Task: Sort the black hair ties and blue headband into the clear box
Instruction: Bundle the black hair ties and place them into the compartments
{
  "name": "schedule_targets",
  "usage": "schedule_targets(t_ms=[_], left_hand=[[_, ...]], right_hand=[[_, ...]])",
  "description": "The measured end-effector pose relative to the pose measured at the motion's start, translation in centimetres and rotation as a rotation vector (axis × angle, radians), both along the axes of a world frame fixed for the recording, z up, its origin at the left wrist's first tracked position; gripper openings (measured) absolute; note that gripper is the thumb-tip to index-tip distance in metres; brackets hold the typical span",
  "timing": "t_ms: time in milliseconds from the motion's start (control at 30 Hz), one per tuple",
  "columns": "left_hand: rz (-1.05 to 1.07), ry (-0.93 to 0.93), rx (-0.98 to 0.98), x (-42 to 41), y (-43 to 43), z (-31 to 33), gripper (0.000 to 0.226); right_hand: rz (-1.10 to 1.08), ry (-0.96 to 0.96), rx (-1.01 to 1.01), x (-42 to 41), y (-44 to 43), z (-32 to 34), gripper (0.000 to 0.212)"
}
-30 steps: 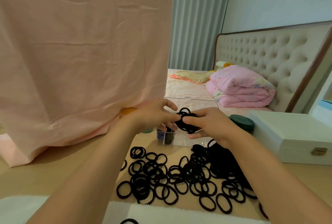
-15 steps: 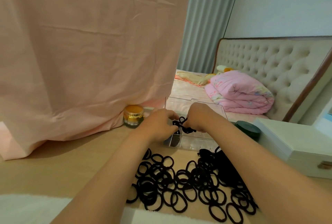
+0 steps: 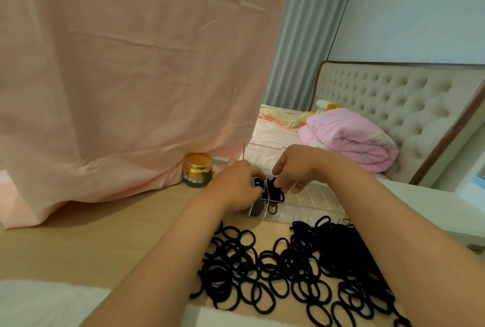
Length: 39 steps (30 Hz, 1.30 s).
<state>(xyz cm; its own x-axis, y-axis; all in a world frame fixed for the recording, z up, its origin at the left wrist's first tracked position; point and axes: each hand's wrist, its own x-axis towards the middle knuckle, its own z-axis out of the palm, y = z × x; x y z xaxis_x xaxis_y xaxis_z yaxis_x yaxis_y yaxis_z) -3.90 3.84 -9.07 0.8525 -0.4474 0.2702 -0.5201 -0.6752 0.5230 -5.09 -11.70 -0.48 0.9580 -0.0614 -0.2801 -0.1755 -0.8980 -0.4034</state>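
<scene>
A clear box (image 3: 309,203) with dividers stands open on the wooden table, its lid upright behind it. My left hand (image 3: 236,185) and my right hand (image 3: 294,169) both pinch a bunch of black hair ties (image 3: 274,191) over the box's left compartments. A few black ties lie inside those compartments. A large spread of loose black hair ties (image 3: 288,269) covers the table in front of the box, under my forearms. The blue headband is hidden from view.
A gold-lidded jar (image 3: 197,173) stands left of the box against a hanging pink cloth (image 3: 118,77). A white case (image 3: 433,208) sits to the right. A white towel (image 3: 39,303) lies at the near edge. A bed with a pink quilt (image 3: 349,140) is behind.
Both hands have carried the bunch of black ties forward and down, from above the table into the left end of the clear box. The camera view has shifted, showing the jar.
</scene>
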Motion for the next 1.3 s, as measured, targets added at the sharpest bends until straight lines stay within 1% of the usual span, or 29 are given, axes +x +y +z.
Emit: schedule_targets(t_ms=[33,133,167,233,300,367,400,500,567,667,733,767,833,867,967,1033,1100,1200,1267,1300], left_hand=[[0.000,-0.004,-0.001,0.0,0.0,0.0,0.040],[-0.007,-0.028,-0.013,0.0,-0.1,-0.1,0.039],[-0.018,-0.031,-0.021,0.0,-0.1,-0.1,0.038],[-0.053,-0.019,-0.036,0.0,-0.2,-0.3,0.038],[-0.081,-0.014,-0.037,0.0,-0.3,-0.5,0.036],[-0.091,-0.025,-0.001,0.1,-0.6,-0.7,0.033],[-0.095,-0.028,0.030,0.1,-0.7,-0.8,0.033],[-0.105,-0.031,0.067,0.2,-0.9,-0.8,0.033],[-0.076,-0.063,0.007,0.3,-0.8,-0.5,0.031],[-0.022,-0.065,-0.074,0.3,-0.5,0.1,0.027],[-0.057,-0.049,-0.014,0.2,-0.5,0.2,0.026],[-0.084,-0.046,0.039,0.0,-0.7,0.1,0.027],[-0.115,-0.043,0.104,-0.3,-1.0,-0.1,0.031],[-0.114,-0.038,0.103,-0.4,-1.0,-0.1,0.032],[-0.082,-0.029,0.093,-0.7,-0.8,0.6,0.034],[-0.053,-0.038,0.099,-1.2,-0.4,1.5,0.035],[-0.033,-0.056,0.083,-1.8,0.1,2.3,0.030],[-0.017,-0.069,0.112,-3.3,1.3,3.4,0.015],[-0.041,-0.002,0.187,-4.5,2.5,4.0,0.009],[-0.059,0.066,0.223,-5.2,3.2,4.2,0.008]], right_hand=[[-0.012,-0.054,-0.015,0.0,-0.1,-0.5,0.023],[0.008,-0.205,-0.162,0.4,-0.4,-2.6,0.013],[0.016,-0.245,-0.184,0.4,-0.4,-3.2,0.013],[0.026,-0.297,-0.147,0.5,-1.0,-4.0,0.018],[0.059,-0.297,-0.075,-0.3,-1.7,-4.0,0.016],[0.069,-0.347,-0.004,-1.2,-2.6,-3.8,0.023],[0.065,-0.393,-0.004,-1.7,-3.0,-3.9,0.027],[0.116,-0.474,-0.110,-3.0,-3.7,-4.6,0.035],[0.221,-0.446,-0.190,-3.8,-3.4,-5.5,0.043],[0.352,-0.411,-0.360,-4.1,-3.0,-6.9,0.062],[0.393,-0.386,-0.415,-4.0,-2.9,-7.4,0.063],[0.401,-0.390,-0.395,-4.1,-2.9,-7.4,0.060],[0.382,-0.426,-0.278,-4.5,-3.2,-6.8,0.046],[0.361,-0.459,-0.224,-4.6,-3.4,-6.5,0.042],[0.297,-0.576,-0.168,-5.3,-3.8,-5.3,0.038],[0.289,-0.603,-0.116,-6.2,-3.3,-4.3,0.033],[0.327,-0.568,-0.083,-7.3,-2.2,-3.3,0.030],[0.420,-0.443,-0.027,-8.8,-0.3,-2.7,0.029],[0.497,-0.351,0.010,-9.4,0.9,-2.9,0.027],[0.539,-0.310,0.033,-9.6,1.4,-3.1,0.025]])
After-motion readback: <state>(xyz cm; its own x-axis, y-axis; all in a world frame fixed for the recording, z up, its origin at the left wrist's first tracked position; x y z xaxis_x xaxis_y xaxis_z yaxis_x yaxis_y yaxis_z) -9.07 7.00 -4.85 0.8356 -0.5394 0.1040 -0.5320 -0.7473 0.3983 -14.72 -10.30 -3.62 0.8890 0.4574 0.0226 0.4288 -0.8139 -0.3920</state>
